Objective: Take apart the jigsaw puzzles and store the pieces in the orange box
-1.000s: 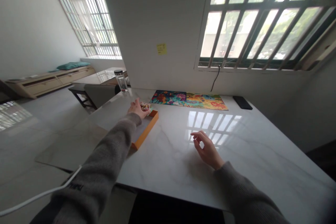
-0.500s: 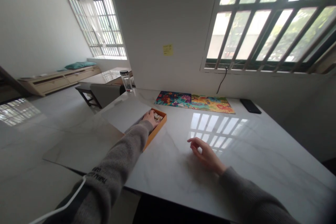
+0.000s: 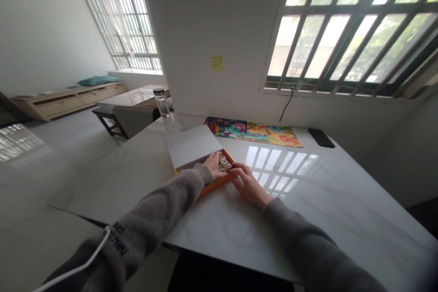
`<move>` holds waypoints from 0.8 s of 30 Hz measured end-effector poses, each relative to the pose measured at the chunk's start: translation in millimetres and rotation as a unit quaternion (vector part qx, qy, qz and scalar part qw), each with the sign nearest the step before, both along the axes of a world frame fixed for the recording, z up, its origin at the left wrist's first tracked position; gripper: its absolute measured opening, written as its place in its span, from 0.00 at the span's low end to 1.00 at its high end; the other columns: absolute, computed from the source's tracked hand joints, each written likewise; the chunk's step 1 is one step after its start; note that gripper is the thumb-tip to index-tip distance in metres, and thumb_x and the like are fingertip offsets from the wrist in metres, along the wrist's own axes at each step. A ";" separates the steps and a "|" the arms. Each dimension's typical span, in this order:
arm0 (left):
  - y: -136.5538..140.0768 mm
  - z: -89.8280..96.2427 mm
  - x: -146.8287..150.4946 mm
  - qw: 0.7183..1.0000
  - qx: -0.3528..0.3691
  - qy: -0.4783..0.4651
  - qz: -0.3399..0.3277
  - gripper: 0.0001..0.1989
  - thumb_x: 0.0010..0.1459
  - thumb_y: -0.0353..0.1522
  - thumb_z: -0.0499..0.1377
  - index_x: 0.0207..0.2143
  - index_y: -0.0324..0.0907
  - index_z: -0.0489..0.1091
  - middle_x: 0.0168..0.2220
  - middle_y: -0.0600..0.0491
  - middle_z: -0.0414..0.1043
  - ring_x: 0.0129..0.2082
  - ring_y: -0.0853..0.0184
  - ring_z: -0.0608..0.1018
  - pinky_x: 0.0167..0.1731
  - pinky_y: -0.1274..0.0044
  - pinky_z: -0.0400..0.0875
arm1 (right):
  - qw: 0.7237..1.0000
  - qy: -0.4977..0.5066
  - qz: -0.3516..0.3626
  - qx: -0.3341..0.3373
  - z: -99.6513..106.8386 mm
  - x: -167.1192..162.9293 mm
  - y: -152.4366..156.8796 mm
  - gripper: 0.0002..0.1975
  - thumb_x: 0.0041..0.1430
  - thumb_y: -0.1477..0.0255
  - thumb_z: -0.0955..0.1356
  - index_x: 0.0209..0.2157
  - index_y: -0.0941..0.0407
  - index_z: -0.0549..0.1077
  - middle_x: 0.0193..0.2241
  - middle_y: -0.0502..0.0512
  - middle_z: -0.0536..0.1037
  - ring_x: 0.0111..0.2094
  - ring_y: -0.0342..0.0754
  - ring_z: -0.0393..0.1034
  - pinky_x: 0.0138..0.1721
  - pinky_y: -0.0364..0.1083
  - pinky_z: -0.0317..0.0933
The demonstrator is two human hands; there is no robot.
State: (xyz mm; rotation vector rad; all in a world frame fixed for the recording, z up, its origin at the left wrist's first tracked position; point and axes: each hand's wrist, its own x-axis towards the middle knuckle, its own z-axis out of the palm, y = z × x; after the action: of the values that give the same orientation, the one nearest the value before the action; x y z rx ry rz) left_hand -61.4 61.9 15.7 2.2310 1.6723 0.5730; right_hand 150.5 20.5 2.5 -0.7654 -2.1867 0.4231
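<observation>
An orange box (image 3: 219, 184) lies open and slanted on the marble-look table, with its white lid panel (image 3: 193, 143) spread out on the far left side. Inside stands a tight row of thin, pale-and-dark edged pieces (image 3: 225, 163); their exact kind is too small to tell. My left hand (image 3: 212, 165) reaches into the box, fingers and thumb closed about the near-left end of this row. At the box's right corner, my right hand (image 3: 249, 185) grips the rim with bent fingers, its thumb low on the outer side. Part of the box interior is hidden by my left hand and sleeve.
Two colourful illustrated sheets (image 3: 253, 132) lie along the wall. To their right is a black phone-like slab (image 3: 321, 138). A glass bottle (image 3: 162, 104) stands at the far left corner. A white cable (image 3: 73, 273) runs along my left sleeve.
The box has shifted right and turned, its lid panel swinging with it. My left hand moved right with it. My right hand came left from the bare tabletop onto the box's rim.
</observation>
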 end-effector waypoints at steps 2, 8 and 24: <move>-0.2 1.2 4.9 1.000 -0.003 0.024 0.004 0.50 0.43 0.47 0.68 0.62 0.35 0.52 0.56 0.38 0.61 0.59 0.51 0.67 0.60 0.66 0.62 | 1.000 0.008 -0.007 -0.007 -6.1 1.5 1.5 0.17 0.62 0.79 0.63 0.51 0.51 0.68 0.58 0.61 0.62 0.60 0.54 0.60 0.60 0.58 0.61; -9.9 17.3 -2.5 0.992 -0.014 0.125 -0.023 0.54 0.41 0.46 0.69 0.65 0.38 0.48 0.56 0.37 0.61 0.55 0.48 0.70 0.58 0.65 0.64 | 1.000 0.010 -0.011 -0.014 -9.8 5.4 4.5 0.15 0.64 0.78 0.61 0.50 0.52 0.69 0.58 0.61 0.63 0.59 0.53 0.62 0.58 0.56 0.63; -15.4 18.0 -3.8 0.976 -0.043 0.212 -0.021 0.22 0.52 0.40 0.61 0.47 0.36 0.73 0.50 0.37 0.72 0.52 0.49 0.72 0.54 0.64 0.68 | 0.999 0.026 -0.015 -0.014 -8.3 5.0 2.2 0.18 0.61 0.80 0.61 0.50 0.52 0.70 0.58 0.60 0.64 0.59 0.52 0.63 0.59 0.56 0.62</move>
State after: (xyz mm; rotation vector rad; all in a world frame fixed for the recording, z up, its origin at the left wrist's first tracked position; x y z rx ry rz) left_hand -65.1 46.6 33.7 2.4386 1.7907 0.0049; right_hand 155.5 22.8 -5.9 -0.7924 -2.1223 0.4543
